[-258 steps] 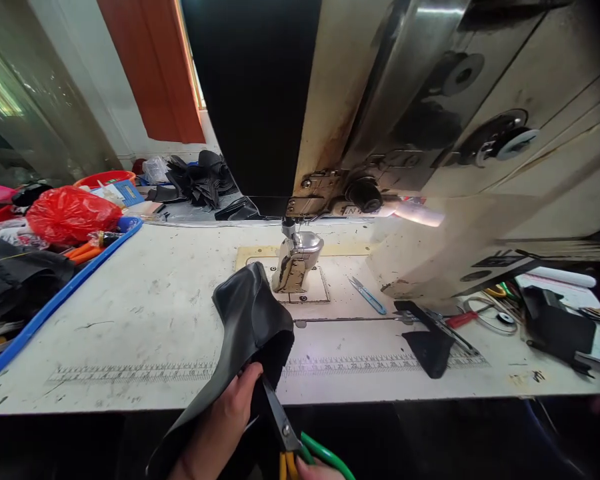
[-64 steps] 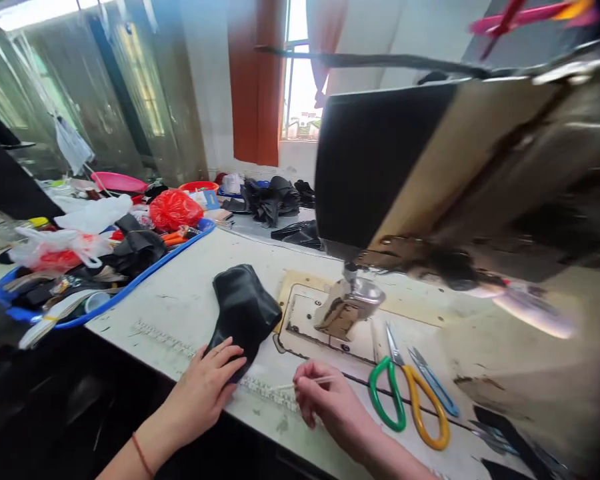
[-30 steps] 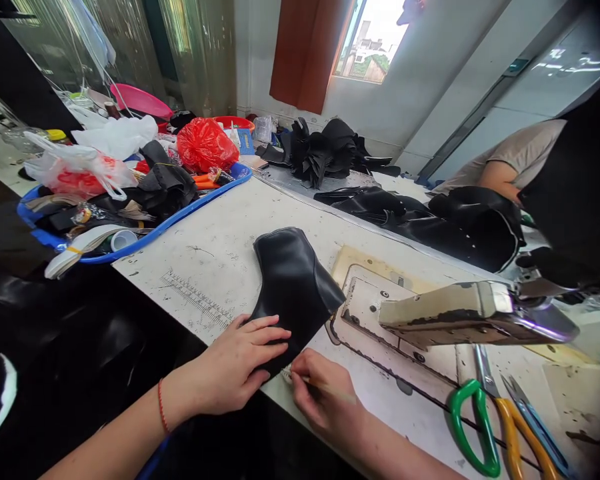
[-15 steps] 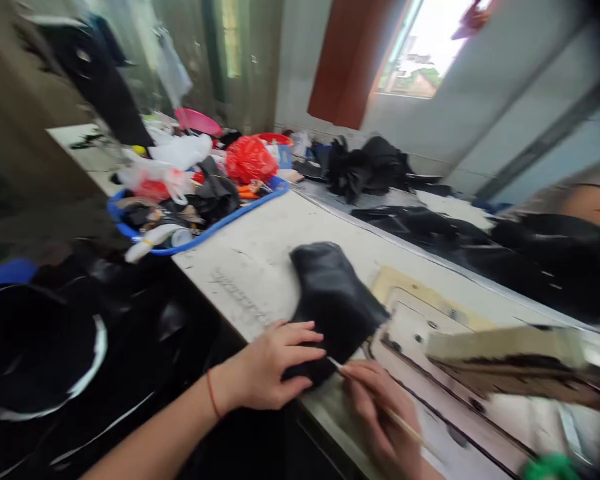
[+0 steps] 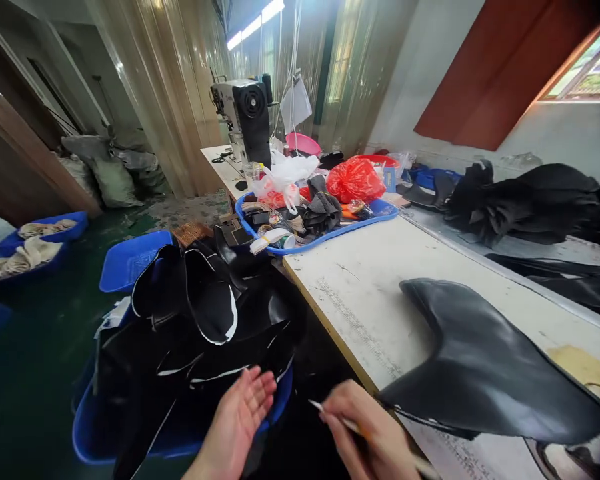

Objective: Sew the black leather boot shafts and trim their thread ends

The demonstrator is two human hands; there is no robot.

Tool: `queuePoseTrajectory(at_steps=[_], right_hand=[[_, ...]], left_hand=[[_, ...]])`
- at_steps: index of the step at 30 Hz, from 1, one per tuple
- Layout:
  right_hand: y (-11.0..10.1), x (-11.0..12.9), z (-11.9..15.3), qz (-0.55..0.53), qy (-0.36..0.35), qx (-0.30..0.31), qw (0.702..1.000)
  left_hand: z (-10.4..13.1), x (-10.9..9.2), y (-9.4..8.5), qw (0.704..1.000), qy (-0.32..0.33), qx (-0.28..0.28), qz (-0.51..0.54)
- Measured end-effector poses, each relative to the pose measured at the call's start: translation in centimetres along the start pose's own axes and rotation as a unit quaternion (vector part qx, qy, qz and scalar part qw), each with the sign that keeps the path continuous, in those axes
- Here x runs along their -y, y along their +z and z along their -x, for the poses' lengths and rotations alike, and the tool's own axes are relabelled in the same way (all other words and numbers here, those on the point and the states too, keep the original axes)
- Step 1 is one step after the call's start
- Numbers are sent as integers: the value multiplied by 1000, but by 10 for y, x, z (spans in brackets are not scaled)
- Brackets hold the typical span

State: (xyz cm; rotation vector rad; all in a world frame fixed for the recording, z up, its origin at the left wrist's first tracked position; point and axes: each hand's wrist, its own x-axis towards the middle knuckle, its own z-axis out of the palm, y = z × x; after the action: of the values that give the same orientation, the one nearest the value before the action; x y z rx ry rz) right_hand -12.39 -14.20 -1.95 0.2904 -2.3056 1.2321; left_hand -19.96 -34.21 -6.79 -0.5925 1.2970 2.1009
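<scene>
My left hand [image 5: 241,415] is palm up with its fingers apart and nothing in it, over the edge of a blue tub [image 5: 87,433] heaped with black leather pieces [image 5: 145,360]. In my right hand [image 5: 367,427], near the table's front edge, is a thin pointed stick [image 5: 350,424], its pale tip toward the left. A curved black leather piece [image 5: 485,360] lies on the white table [image 5: 360,267] to the right of that hand, and neither hand touches it.
A blue tray [image 5: 325,238] of bags and small items sits at the table's far end, with a sewing machine [image 5: 253,113] behind it. More black material [image 5: 530,200] is piled at the right. An empty-looking blue basin [image 5: 135,260] stands on the floor.
The view has swung left. My left hand has come off the black leather piece and turned palm up over the tub. My right hand, still with the stick, is now apart from the piece.
</scene>
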Motion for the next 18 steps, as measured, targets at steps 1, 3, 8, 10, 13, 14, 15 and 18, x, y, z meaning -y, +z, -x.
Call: queuePoseTrajectory(at_steps=[1, 3, 8, 10, 13, 14, 15, 18], right_hand=[[14, 1, -19, -15, 30, -11, 999], [46, -4, -52, -40, 63, -35, 997], [119, -34, -84, -84, 28, 3, 996], [134, -44, -80, -86, 38, 13, 995], [140, -52, -70, -86, 53, 15, 995], [141, -53, -67, -85, 53, 20, 995], [141, -53, -65, -84, 51, 27, 995], [142, -52, -62, -76, 38, 45, 995]], left_hand=[[-10, -15, 4, 997, 3, -13, 73], [-29, -36, 11, 985, 28, -25, 166], [-51, -38, 5, 970, 93, -51, 217], [-49, -31, 1, 969, 87, -53, 227], [-46, -23, -4, 967, 73, -44, 239], [-46, -22, -5, 967, 70, -43, 241], [-46, -22, -7, 967, 69, -42, 242], [-46, -22, -9, 969, 65, -36, 235]])
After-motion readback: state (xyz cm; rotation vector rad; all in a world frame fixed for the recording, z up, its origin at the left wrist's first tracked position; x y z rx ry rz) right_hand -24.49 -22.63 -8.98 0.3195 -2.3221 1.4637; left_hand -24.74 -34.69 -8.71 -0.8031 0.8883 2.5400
